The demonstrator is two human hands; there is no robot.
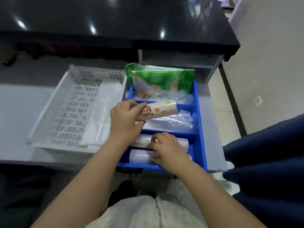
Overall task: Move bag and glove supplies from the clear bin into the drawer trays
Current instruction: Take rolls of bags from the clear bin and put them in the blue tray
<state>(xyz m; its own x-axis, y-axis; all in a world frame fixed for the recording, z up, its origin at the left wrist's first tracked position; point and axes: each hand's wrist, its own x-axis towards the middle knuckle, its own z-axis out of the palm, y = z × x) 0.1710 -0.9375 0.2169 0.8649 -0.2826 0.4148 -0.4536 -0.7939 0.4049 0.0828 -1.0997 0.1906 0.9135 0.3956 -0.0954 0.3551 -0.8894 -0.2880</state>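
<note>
A blue divided tray [199,129] sits in the open drawer. My left hand [123,122] grips the left end of a cream-labelled bag roll [162,111] above the tray's middle compartment, over loose clear bags [171,123]. My right hand [167,148] rests on white rolls [141,140] in the near compartments, fingers curled on a roll [139,156]; whether it grips is unclear. A green glove pack [158,79] stands upright in the far compartment.
A white perforated basket [72,109] lies left of the tray, with clear plastic bags [102,116] along its right side. A black countertop [115,20] overhangs at the back. Dark blue fabric [266,162] is at the right.
</note>
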